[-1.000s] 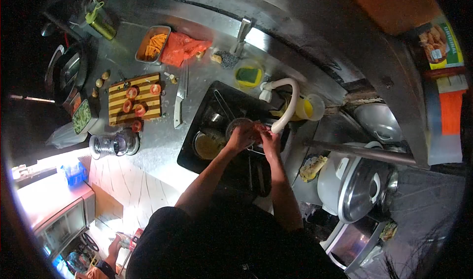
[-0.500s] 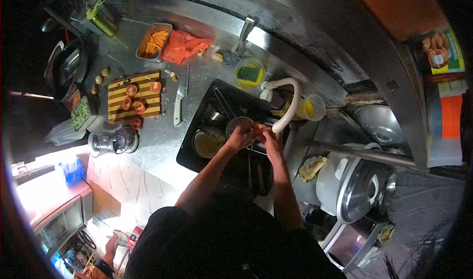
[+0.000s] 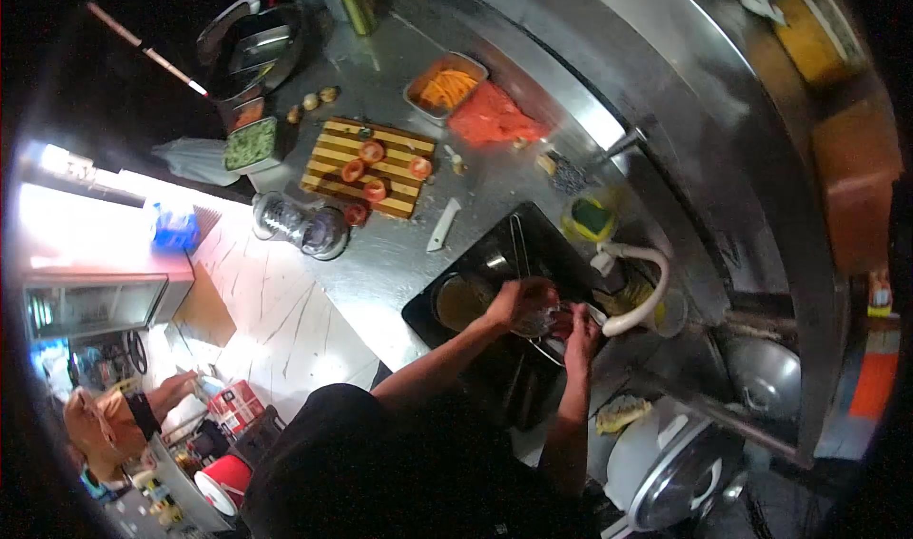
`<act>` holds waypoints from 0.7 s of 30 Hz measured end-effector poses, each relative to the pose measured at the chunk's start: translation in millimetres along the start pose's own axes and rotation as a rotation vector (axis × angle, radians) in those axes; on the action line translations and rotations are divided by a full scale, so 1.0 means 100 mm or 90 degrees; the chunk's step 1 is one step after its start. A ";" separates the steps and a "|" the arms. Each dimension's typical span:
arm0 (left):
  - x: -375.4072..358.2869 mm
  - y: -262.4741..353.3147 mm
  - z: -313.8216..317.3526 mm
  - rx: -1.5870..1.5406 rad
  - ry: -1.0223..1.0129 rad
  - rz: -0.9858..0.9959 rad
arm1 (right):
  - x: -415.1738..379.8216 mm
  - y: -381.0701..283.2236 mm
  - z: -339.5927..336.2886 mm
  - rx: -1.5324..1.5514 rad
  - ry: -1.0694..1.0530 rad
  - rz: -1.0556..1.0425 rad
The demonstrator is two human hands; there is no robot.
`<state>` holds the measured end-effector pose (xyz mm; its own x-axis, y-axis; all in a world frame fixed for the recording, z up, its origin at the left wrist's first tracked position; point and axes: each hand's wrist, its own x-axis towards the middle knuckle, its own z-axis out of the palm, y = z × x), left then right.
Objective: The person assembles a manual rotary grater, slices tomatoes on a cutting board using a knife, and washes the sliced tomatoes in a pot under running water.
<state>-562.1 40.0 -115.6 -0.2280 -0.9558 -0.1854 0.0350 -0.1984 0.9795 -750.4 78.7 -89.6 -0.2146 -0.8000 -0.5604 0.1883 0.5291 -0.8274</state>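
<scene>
My left hand [image 3: 514, 303] is over the black sink [image 3: 418, 313], its fingers closed round the side of a clear, round, bowl-like vessel [image 3: 534, 322]. Close to its right, under the white curved faucet [image 3: 658, 292], my right hand [image 3: 578, 334] has its fingers curled together. What those fingers hold, if anything, is too blurred to name. A long thin metal handle [image 3: 518, 244] leans against the sink's far side. Lower in the sink sits a round pot [image 3: 455, 301] with brownish contents.
Left of the sink lie a white-handled knife [image 3: 443, 225] and a striped cutting board [image 3: 323, 158] with cut tomatoes [image 3: 372, 152]. Behind are a tray of orange strips [image 3: 445, 89] and a red plastic bag [image 3: 495, 118]. A white-bodied cooker [image 3: 632, 453] stands right. Another person [image 3: 109, 430] is at lower left.
The camera view has turned, so the counter and sink appear shifted to the right. My hands stay over the sink near the faucet, now slightly further apart.
</scene>
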 end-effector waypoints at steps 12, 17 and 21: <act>0.32 0.28 -3.05 1.004 0.378 -0.054 | 0.27 -0.04 0.21 -0.036 -0.049 0.024; 0.44 0.42 -3.20 0.974 0.260 -0.114 | 0.22 -0.10 0.23 -0.061 -0.018 0.015; 0.67 0.15 -3.01 0.981 0.354 -0.027 | 0.18 -0.11 0.18 -0.020 0.055 0.020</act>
<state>-283.7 -92.8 -137.3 0.1660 -0.9790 0.1181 -0.9854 -0.1600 0.0584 -739.7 53.3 -89.7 -0.2914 -0.7565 -0.5854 0.1659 0.5628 -0.8098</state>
